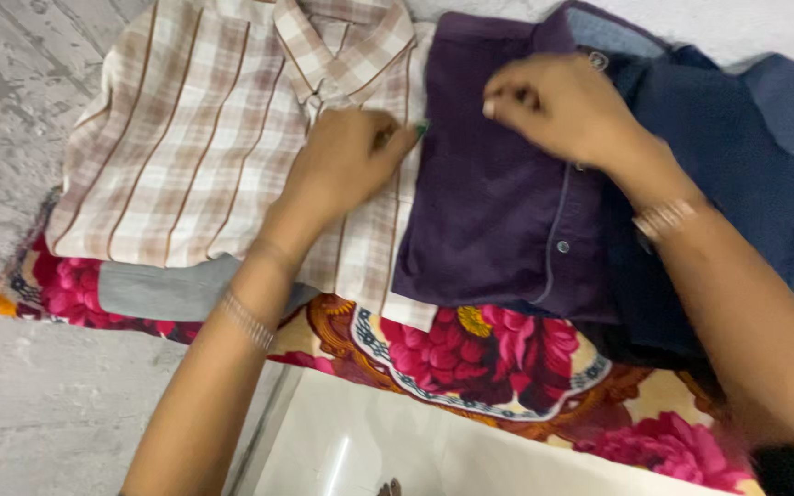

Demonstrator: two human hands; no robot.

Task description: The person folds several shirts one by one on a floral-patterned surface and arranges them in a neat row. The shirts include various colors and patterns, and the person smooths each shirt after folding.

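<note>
The left hand (346, 161) presses flat on the checked shirt (195, 138), while the right hand (553, 106), at three o'clock, seems to pinch the purple shirt (489, 202); best pull it gently and smooth.

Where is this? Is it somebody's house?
Probably a home, though I can't be sure. Folded shirts, a checked shirt, a purple shirt and a navy shirt, lie on a flowered cloth spread over a worn grey floor.
</note>
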